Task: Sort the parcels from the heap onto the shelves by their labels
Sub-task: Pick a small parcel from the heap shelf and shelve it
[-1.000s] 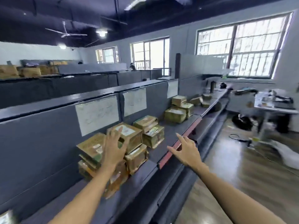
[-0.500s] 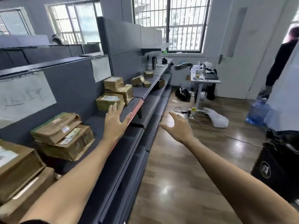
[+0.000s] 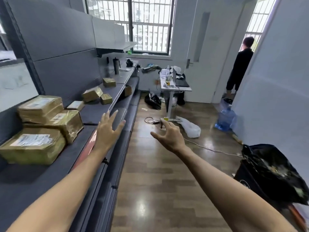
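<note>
Parcel sorting room: grey shelves bearing taped parcels, cluttered desk.

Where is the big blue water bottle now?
In the head view the water bottle stands on the floor at the right, near the doorway, just right of the white bag.

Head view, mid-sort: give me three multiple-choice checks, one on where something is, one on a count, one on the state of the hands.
1. Where is the blue water jug?
A. on the floor by the right wall
B. on the shelf
C. on the desk

2. How many parcels form the nearest stack on the shelf?
A. one
B. three
C. six

3. What do the left hand and right hand hold?
A. a parcel each
B. one parcel together
C. nothing

Answers: 1 A, it stands on the wood floor; 2 B, three boxes touch there; 3 C, fingers spread, empty.
</note>
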Motion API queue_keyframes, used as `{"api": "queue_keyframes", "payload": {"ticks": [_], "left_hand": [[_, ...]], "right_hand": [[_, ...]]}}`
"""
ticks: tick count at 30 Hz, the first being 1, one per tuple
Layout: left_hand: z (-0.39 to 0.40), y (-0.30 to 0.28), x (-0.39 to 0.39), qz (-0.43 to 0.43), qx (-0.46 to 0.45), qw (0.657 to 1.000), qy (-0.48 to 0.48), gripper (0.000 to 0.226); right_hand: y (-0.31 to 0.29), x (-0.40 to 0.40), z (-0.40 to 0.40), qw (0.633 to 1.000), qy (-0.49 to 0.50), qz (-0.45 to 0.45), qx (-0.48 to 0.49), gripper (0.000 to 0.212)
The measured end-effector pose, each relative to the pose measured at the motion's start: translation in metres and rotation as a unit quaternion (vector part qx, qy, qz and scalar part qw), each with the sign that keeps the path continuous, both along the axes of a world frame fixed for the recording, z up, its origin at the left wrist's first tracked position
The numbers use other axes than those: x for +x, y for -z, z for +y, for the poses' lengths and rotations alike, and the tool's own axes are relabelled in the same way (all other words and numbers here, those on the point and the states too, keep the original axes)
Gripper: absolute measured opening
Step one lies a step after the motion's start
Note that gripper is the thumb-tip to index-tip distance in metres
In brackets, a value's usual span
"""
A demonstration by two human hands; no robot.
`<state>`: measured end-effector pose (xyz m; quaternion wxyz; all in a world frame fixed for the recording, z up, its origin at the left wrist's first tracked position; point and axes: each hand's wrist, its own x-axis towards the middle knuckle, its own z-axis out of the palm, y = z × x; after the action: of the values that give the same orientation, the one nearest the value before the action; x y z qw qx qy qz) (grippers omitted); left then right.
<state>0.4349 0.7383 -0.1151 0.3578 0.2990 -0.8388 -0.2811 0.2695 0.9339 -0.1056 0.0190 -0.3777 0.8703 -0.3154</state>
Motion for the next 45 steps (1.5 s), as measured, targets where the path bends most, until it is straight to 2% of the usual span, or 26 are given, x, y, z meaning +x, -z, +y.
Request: {"api": "queue_keyframes", "payload": {"ticks": [2, 6, 12, 15, 18, 24, 29, 34, 38, 41, 45], "left_hand": [[-0.028, 0.002, -0.046, 0.001, 0.002, 1.0, 0.007, 0.062], [-0.083, 0.014, -0.141, -0.003, -0.006, 1.0, 0.02, 0.074], [-0.164, 0.017, -0.286, -0.025, -0.004, 0.999, 0.024, 0.076], [-0.213, 0.009, -0.344, -0.017, -0.006, 1.0, 0.005, 0.067], [-0.258, 0.004, -0.385, -0.021, -0.009, 1.0, -0.015, 0.074], [-0.359, 0.032, -0.443, -0.026, 0.024, 0.997, -0.062, 0.073], [-0.473, 0.057, -0.48, -0.02, 0.074, 0.991, -0.107, 0.076], [-0.57, 0.064, -0.513, -0.006, 0.097, 0.982, -0.16, 0.065], [-0.626, 0.07, -0.531, -0.024, 0.1, 0.978, -0.179, 0.076], [-0.666, 0.075, -0.54, -0.033, 0.101, 0.968, -0.225, 0.065], [-0.709, 0.086, -0.544, -0.026, 0.099, 0.956, -0.274, 0.063]], "right_hand": [[0.002, -0.042, -0.023, 1.0, 0.007, -0.003, 0.001, 0.081], [0.015, -0.139, -0.068, 1.0, 0.017, -0.007, -0.008, 0.084], [0.017, -0.295, -0.144, 0.999, 0.029, -0.015, 0.013, 0.089], [0.009, -0.357, -0.191, 1.0, 0.022, -0.007, 0.021, 0.087], [0.01, -0.406, -0.242, 1.0, 0.006, -0.006, 0.027, 0.084], [0.037, -0.487, -0.37, 0.998, -0.038, -0.014, 0.053, 0.085], [0.048, -0.545, -0.481, 0.994, -0.068, -0.009, 0.087, 0.086], [0.043, -0.602, -0.579, 0.991, -0.086, -0.002, 0.106, 0.083], [0.048, -0.628, -0.656, 0.989, -0.117, -0.017, 0.094, 0.083], [0.06, -0.642, -0.719, 0.981, -0.167, -0.017, 0.096, 0.084], [0.082, -0.653, -0.803, 0.965, -0.239, -0.014, 0.105, 0.086]]}}
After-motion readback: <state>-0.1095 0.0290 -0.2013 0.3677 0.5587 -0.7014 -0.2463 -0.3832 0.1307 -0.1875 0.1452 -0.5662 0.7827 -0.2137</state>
